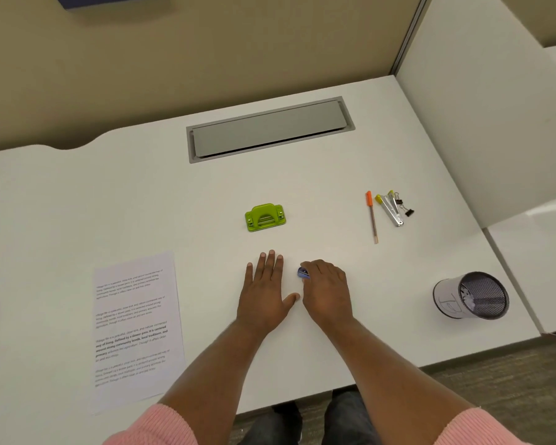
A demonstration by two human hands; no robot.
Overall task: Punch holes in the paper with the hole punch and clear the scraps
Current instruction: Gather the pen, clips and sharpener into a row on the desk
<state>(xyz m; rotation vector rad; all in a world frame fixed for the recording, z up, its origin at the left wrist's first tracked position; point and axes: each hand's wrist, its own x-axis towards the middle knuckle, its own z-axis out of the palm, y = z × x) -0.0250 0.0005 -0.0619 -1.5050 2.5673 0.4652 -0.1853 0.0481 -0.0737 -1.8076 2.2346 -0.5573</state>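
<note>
A white desk (pixel 302 187) stands in a cubicle, with a beige partition along its far edge and a white panel rising at its right edge; grey-brown flooring shows past the near edge. A grey cable hatch (pixel 270 130) is set into the top near the far edge, its lid shut. The green hole punch (pixel 265 217) sits upright about mid-desk, apart from everything else. The printed paper (pixel 137 329) lies flat toward the near left corner, its lower end reaching the near edge. Toward the right edge lie an orange pen (pixel 372 216), a silver and yellow stapler-like tool (pixel 389 209) and two black binder clips (pixel 405 205) (all close together). A mesh cup (pixel 472 295) wrapped in white paper stands nearer the near right corner, with what look like white scraps inside. Both forearms reach in from the near edge, pink sleeves (pixel 154 425) pushed up. The left hand (pixel 265 293) lies palm down on the desk, fingers straight and slightly spread, gripping nothing. The right hand (pixel 326 290) is just beside it, knuckles up, fingers curled around a small blue object (pixel 303 273) that pokes out at the fingertips; what it is cannot be told.
</note>
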